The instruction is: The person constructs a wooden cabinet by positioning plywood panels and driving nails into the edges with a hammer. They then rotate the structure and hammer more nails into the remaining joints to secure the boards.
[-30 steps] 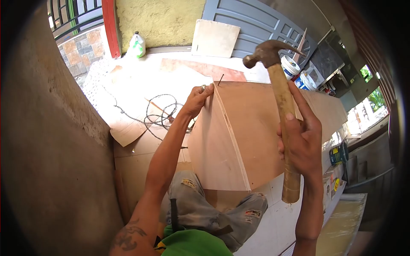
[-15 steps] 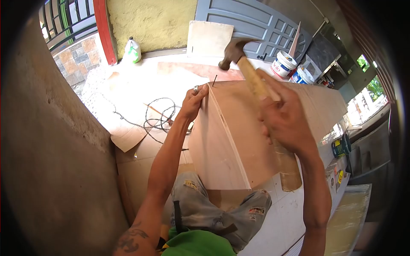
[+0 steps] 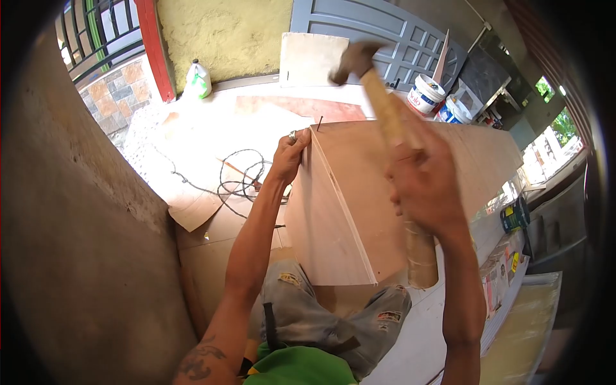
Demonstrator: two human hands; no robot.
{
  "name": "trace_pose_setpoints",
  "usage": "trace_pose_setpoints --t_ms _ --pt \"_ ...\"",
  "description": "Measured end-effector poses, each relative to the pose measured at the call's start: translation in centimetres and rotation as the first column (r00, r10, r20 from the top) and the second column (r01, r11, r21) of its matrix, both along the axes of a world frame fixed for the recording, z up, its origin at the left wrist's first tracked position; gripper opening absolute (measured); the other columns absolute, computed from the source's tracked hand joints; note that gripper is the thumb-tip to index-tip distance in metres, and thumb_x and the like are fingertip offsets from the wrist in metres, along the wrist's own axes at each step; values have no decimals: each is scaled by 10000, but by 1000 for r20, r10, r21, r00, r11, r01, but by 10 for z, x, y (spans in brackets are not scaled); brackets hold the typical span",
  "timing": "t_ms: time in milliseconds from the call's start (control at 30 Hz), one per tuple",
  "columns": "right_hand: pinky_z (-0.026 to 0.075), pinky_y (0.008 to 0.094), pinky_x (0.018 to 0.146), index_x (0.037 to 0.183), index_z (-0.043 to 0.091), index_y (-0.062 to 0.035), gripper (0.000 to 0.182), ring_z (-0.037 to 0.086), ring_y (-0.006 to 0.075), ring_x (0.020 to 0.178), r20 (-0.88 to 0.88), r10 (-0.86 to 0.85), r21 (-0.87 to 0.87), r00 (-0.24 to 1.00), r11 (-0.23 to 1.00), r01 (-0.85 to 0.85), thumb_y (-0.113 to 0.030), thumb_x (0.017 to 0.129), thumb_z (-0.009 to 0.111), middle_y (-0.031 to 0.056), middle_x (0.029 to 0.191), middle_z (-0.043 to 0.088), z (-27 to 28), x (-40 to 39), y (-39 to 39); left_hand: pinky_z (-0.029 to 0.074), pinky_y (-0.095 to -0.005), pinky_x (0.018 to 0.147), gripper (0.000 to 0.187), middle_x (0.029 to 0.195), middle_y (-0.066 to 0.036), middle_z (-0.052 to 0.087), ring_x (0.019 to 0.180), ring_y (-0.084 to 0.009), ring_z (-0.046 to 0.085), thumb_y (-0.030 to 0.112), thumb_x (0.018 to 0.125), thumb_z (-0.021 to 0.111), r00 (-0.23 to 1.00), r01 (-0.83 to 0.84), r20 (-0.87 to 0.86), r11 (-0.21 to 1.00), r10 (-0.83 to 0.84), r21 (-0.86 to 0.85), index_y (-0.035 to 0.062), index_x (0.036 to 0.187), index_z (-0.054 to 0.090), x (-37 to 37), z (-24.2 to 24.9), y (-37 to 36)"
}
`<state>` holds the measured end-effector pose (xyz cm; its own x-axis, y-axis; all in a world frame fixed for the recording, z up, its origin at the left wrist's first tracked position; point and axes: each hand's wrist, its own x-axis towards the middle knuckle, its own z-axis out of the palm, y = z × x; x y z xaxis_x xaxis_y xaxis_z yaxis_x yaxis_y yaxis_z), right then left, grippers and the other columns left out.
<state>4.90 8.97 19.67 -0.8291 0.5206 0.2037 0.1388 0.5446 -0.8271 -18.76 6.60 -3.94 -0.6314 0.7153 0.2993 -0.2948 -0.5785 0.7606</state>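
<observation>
Hammer [image 3: 378,96] raised higher than half-second ago, right hand [image 3: 420,186] clamped on handle; left hand [image 3: 289,157] pinches plywood panel [image 3: 327,218] corner beside nail [image 3: 319,123]; bucket [image 3: 424,94] lettering unreadable.

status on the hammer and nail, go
Right hand gripping hammer, head raised above the nail. Left hand steadying the plywood panel at its top corner. Nail stands proud, nothing between it and the hammer.

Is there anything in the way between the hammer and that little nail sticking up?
Nothing visible. The hammer is raised in the right hand, its head above and right of the nail, with open air between them. The left hand grips the plywood panel edge just left of the nail, beside it rather than over it.
</observation>
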Motion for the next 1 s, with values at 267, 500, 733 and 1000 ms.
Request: trace_pose_setpoints --t_ms 267,500,733,1000 --pt "462 250 404 1419 426 -81 485 529 85 498 -449 -30 78 893 994 73 -309 1005 535 19 738 582 -3 9 -8 468 -231 777 332 930 -1 687 834 -69 594 356 980 608 1000 4 -10 1000 -4 13 38 995 699 -2 -3 1" --pt "469 235 423 1407 476 -138 426 518 79 472 -230 -11 39 973 999 21 -294 1014 524 22 695 567 14 6 -16 467 -233 799 315 965 -7 691 861 -75 601 329 975 621 1000 4 7 1000 -4 0 33 1048 699 -3 -6 0" --pt "465 253 428 1183 542 -54 254 535 90 491 -328 -77 155 942 979 134 -238 1011 515 33 698 580 4 7 -11 475 -233 799 329 983 -25 708 857 -83 619 309 966 638 999 -50 10 996 49 80 13 1091 704 2 -7 4" --pt "463 241 422 1337 520 -79 381 527 87 489 -358 -94 90 929 987 135 -275 1011 528 40 703 570 31 13 -22 486 -232 765 303 939 -25 711 823 -73 621 299 965 637 995 -61 84 996 56 69 17 1046 715 2 -7 7"
